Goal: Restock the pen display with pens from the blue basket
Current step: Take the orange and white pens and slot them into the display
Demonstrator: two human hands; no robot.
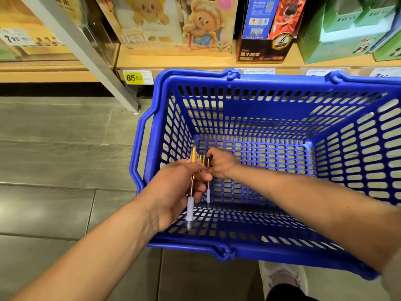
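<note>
At centre-left of the frame, over the blue basket (260, 88), the left hand (175, 187) clasps a bundle of pens (190, 205) pointing down; the right hand (219, 164), just beside, seems to pinch another pen (208, 192), also upright.

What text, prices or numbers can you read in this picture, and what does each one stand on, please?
"65 50": yellow price tag on the shelf edge.
"7.80", roughly: white price label, upper left; blurred, so uncertain.
"Bear": bear-picture box, cream lettering; the rest is unreadable.
Chinese characters in white: black box; the small print is too blurred.
Other shelf-edge labels: too blurred to read.
Blue basket and pens: no readable text.
</note>
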